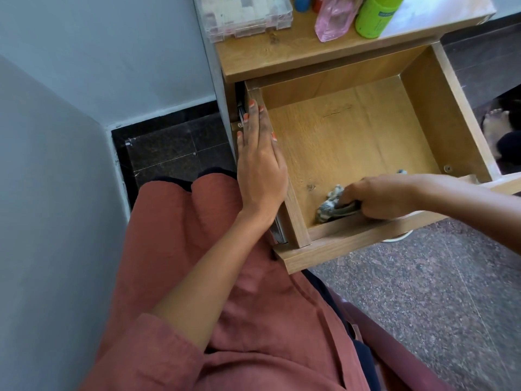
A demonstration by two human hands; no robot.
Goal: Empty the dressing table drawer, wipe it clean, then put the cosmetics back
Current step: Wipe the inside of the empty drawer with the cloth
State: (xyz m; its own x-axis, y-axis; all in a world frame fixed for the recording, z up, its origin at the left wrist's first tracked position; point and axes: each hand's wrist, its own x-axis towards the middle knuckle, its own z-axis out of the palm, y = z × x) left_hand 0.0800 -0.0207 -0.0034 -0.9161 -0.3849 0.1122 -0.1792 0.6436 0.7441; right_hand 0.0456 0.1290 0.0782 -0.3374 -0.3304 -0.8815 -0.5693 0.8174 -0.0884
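Observation:
The wooden drawer [349,142] is pulled out and holds no cosmetics. My right hand [380,197] is inside it, at the near front corner, closed on a crumpled grey-and-white cloth [328,206] pressed to the drawer's bottom. My left hand [260,162] lies flat with fingers apart against the drawer's left side wall, holding nothing. On the dressing table top [270,56] stand a green bottle [376,14], a pink plastic bag [334,19] and a clear plastic organiser box [248,16].
A grey wall runs along the left, with dark tiled floor [174,148] in the corner beside the table. Speckled stone floor [423,292] lies under the drawer front. My rust-coloured clothing fills the lower middle. Dark objects sit at the far right.

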